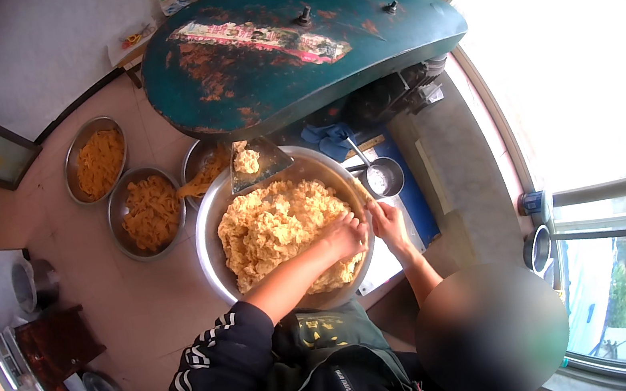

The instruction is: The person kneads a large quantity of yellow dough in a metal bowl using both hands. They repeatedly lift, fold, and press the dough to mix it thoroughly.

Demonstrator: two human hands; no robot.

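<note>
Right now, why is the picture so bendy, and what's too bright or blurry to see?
Head view: the fisheye lens bows the window and leaves black corners; the window's upper part glares white; a round patch at lower right is blurred past telling; the yellow dough looks fairly clear.

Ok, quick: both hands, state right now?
Left hand: curled over crumbly yellow dough; contents can't be told.
Right hand: at the metal bowl rim; grip can't be told.

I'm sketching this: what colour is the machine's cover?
Dark teal cover with brown patches; best in head view.
</note>
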